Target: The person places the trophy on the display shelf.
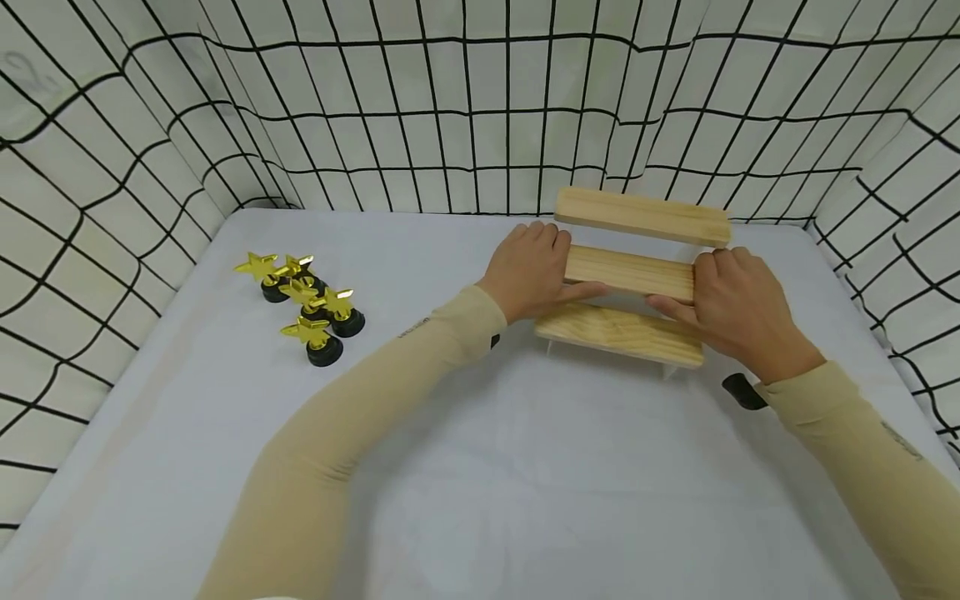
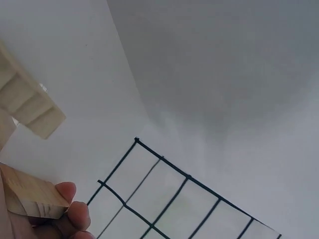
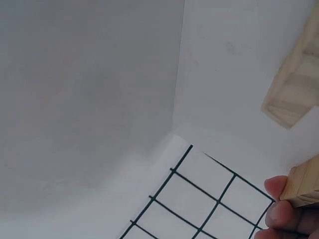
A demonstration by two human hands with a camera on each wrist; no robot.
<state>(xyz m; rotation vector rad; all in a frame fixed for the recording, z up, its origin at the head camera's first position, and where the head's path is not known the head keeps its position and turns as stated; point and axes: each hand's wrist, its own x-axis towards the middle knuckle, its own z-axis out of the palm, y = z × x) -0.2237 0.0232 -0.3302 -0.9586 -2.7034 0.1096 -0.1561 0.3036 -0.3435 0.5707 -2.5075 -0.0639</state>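
Both hands grip a light wooden plank (image 1: 630, 271) by its two ends. My left hand (image 1: 534, 268) curls over the left end, thumb along the front edge. At the right end my right hand (image 1: 738, 308) does the same. In the left wrist view, fingertips (image 2: 79, 214) wrap the plank's end (image 2: 37, 196); the right wrist view shows fingers (image 3: 279, 211) round the other end (image 3: 301, 184). Nearer the body lies a second plank (image 1: 618, 335) on small clear supports. A third plank (image 1: 641, 215) stands behind, higher in the head view.
Several gold star trophies (image 1: 303, 296) with black round bases stand in a cluster on the left of the white table (image 1: 465, 467). Black wire grid panels (image 1: 465, 108) rise along the back and both sides, with white sheeting behind them.
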